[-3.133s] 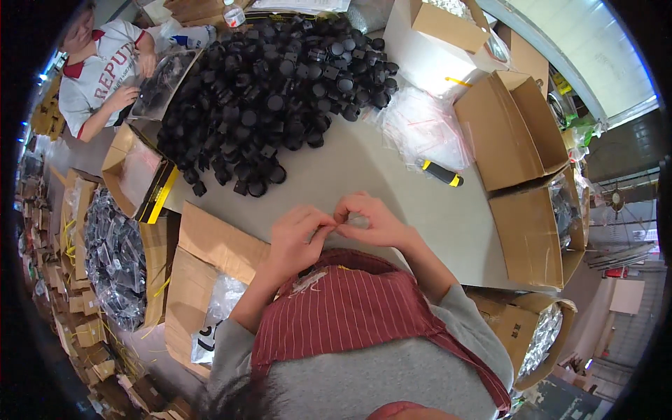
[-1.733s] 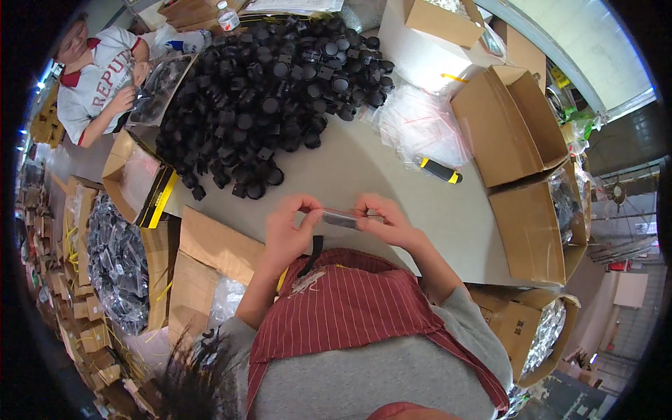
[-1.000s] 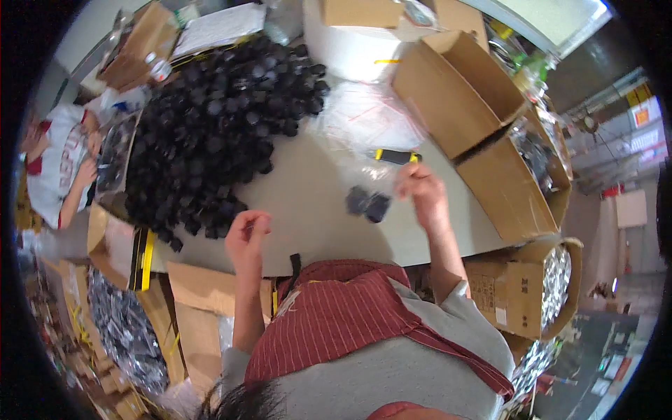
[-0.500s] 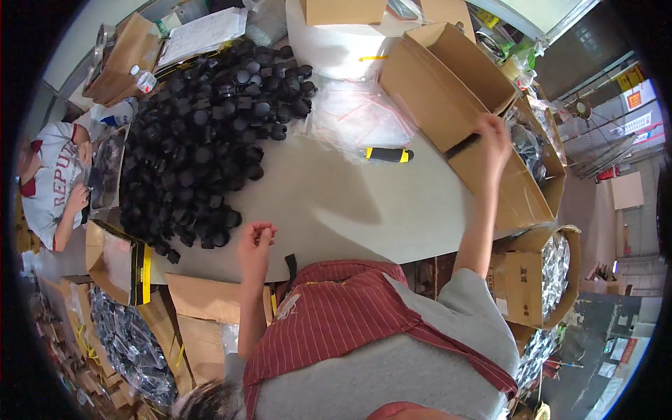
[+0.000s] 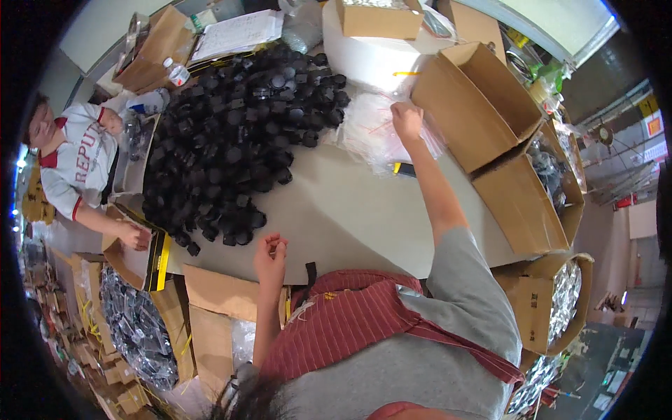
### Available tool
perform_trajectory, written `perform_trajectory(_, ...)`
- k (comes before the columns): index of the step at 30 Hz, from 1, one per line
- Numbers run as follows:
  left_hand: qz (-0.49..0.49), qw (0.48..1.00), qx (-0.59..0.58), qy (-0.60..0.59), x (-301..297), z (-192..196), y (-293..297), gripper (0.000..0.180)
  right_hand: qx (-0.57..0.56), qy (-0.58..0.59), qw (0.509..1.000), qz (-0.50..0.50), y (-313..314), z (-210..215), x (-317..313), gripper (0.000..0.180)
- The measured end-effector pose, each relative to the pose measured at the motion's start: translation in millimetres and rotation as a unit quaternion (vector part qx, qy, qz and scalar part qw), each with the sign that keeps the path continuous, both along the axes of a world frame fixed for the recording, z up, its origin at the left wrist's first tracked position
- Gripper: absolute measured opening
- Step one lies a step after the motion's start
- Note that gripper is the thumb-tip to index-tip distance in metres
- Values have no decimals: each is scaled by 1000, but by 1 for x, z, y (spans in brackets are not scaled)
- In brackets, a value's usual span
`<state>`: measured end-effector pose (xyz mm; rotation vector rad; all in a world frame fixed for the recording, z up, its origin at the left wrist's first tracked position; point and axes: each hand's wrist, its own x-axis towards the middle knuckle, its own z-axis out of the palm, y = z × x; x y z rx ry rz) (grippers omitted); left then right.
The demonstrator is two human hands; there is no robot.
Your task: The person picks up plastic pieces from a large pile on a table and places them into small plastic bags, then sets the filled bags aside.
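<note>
My right hand (image 5: pixel 407 121) is stretched out over a pile of clear plastic bags (image 5: pixel 367 122) with thin red lines. Its fingers are bent together at the bags; whether they pinch one is hidden. Under that wrist lies a black and yellow tool handle (image 5: pixel 404 169), partly covered by my arm. My left hand (image 5: pixel 270 256) hovers above the near table edge, its fingers curled in, and nothing shows in them. The nearest thing to it is a wide heap of small black plastic parts (image 5: pixel 231 140) on the grey table (image 5: pixel 343 217).
Two open cardboard boxes (image 5: pixel 448 105) stand on the right of the table. Another box (image 5: pixel 542 301) with shiny packets is at the lower right. Across the left side, a person in a white shirt (image 5: pixel 87 157) reaches into a small carton (image 5: pixel 126 259). Papers (image 5: pixel 238 35) lie at the back.
My right hand has moved left from the boxes to the plastic bags. The co-worker's arm has come down to the small carton. The whole view has shifted slightly.
</note>
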<state>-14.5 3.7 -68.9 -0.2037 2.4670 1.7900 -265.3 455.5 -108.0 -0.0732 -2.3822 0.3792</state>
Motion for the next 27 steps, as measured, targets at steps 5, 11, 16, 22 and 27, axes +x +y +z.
perform_trajectory(5, 86, 991, 97, -38, 27, -13, -4, 28, -467, -82, 872, 124, -67, 45, 54, 27)
perform_trajectory(11, 5, 995, 98, -6, -5, 10, 37, 38, -685, -198, 670, 205, -134, 100, 147, 30)
perform_trajectory(16, -41, 992, 105, 56, -28, 43, 73, 43, -739, -232, 591, 225, -169, 104, 187, 23)
perform_trajectory(22, -49, 936, 342, -66, -27, 49, 60, 28, -674, -222, 642, 291, -185, 84, 201, 25)
perform_trajectory(27, -62, 932, 354, -35, -13, 52, 46, 21, -707, -348, 550, 277, -190, 90, 206, 16)
